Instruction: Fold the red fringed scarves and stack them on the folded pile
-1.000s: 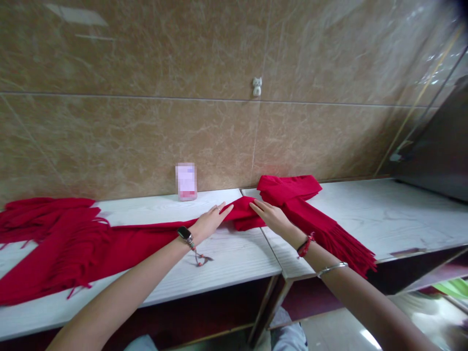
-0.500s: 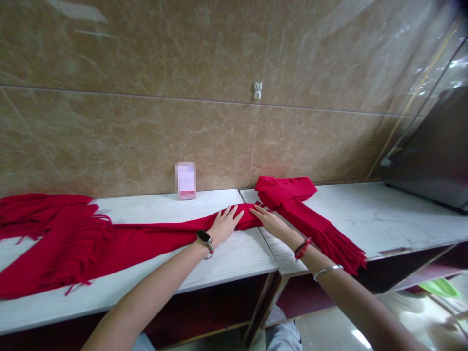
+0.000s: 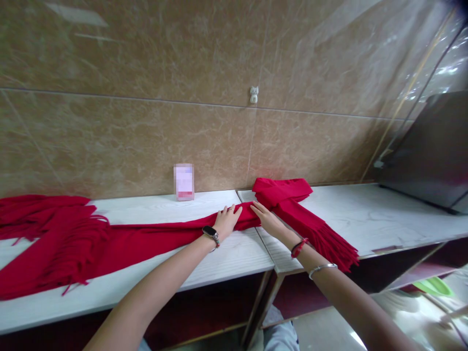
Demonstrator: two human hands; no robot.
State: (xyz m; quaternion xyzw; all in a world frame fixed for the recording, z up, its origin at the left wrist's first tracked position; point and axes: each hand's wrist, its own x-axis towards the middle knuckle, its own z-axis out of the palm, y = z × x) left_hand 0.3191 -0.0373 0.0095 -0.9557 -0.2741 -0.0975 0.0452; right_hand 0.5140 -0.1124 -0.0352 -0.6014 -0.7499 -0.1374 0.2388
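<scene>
A long red scarf point(image 3: 146, 239) stretches across the white tabletop, its wide fringed part at the left and its narrow folded end near the middle. My left hand point(image 3: 225, 222) lies on that narrow end with the fingers spread. Just right of it, my right hand point(image 3: 268, 219) rests at the scarf's tip, fingers stretched out and touching the cloth. Beyond my right hand lies a second, folded red scarf point(image 3: 310, 219), its fringe hanging over the front edge. More red fringed cloth point(image 3: 40, 214) is heaped at the far left.
A pink-and-white box-like object point(image 3: 185, 183), blurred out, stands against the tiled wall point(image 3: 146, 136). A small white cat figure point(image 3: 254, 95) is fixed on the wall. At the right is a dark appliance-like block point(image 3: 431, 151). Open shelves point(image 3: 212, 302) lie under the tabletop point(image 3: 234, 258).
My left hand has slid right and come down flat on the scarf. The raised fold between my hands is now pressed flatter. My right hand has stayed near the same spot.
</scene>
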